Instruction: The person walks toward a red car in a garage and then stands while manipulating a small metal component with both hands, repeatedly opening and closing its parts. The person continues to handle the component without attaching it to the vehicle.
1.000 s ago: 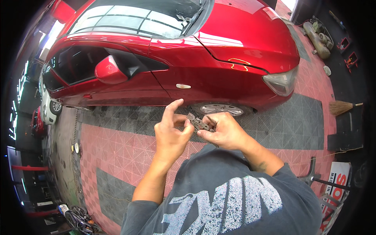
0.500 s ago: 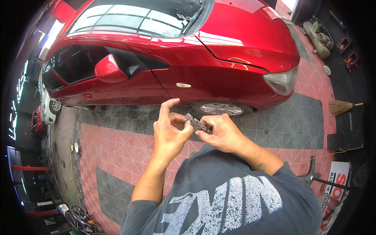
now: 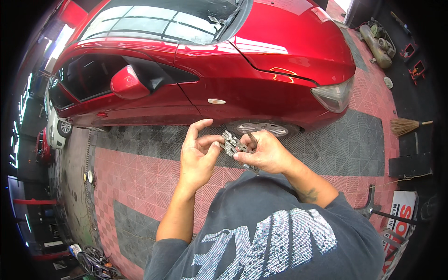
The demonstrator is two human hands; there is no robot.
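Note:
My right hand [image 3: 264,153] grips a bunch of small grey metal wrenches [image 3: 232,144] in front of my chest. My left hand [image 3: 198,156] pinches the near end of the same bunch between thumb and fingers, index finger raised. Both hands are held above the tiled floor, just in front of a red car [image 3: 224,70] whose front wheel [image 3: 260,127] is partly hidden behind them. How many tools are in the bunch is hard to tell.
The floor is red and grey plastic grid tile [image 3: 140,172]. A broom [image 3: 405,125] lies at the right, a compressor [image 3: 379,42] at the top right. A tool stand [image 3: 373,205] and a sign [image 3: 400,214] stand at the lower right. Another vehicle [image 3: 53,121] is at the left.
My left thumb and fingers have closed further onto the metal bunch. Both hands stay in nearly the same place.

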